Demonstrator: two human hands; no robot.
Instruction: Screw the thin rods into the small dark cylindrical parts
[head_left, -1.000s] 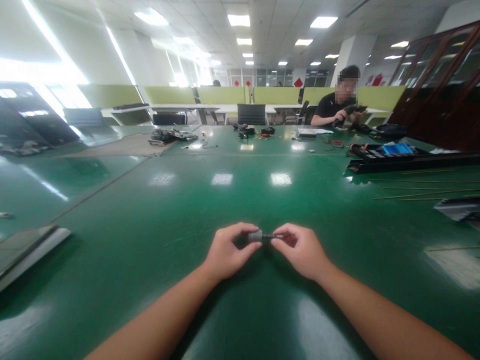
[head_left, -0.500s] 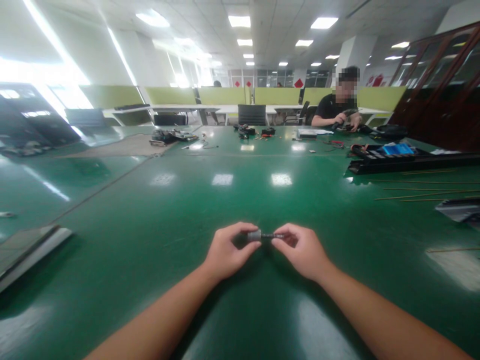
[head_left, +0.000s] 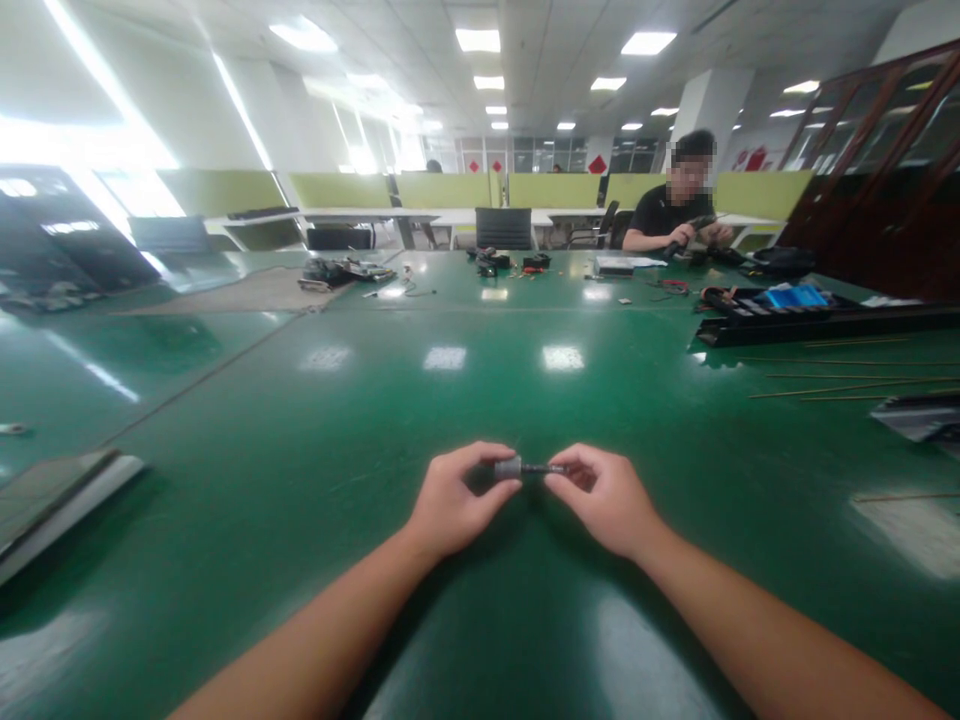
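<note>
Hands, lower centre of frame: left hand [head_left: 451, 505] pinches gray cylinder [head_left: 508, 468]; right hand [head_left: 611, 502] pinches adjoining dark shaft [head_left: 535, 469]. Caution: uneven pressure could tilt the shaft; a slip could roll either piece across the green table [head_left: 450, 412].

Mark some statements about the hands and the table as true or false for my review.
1. The left hand grips a grey cylinder. True.
2. Only one hand touches something. False: the right hand pinches a dark rod.
3. The cylinder and rod are roughly in line. True.
4. Nobody else is at the table. False: a co-worker is across it, to the right.
5. Thin sticks lie on the green table, to the right. True.
</note>
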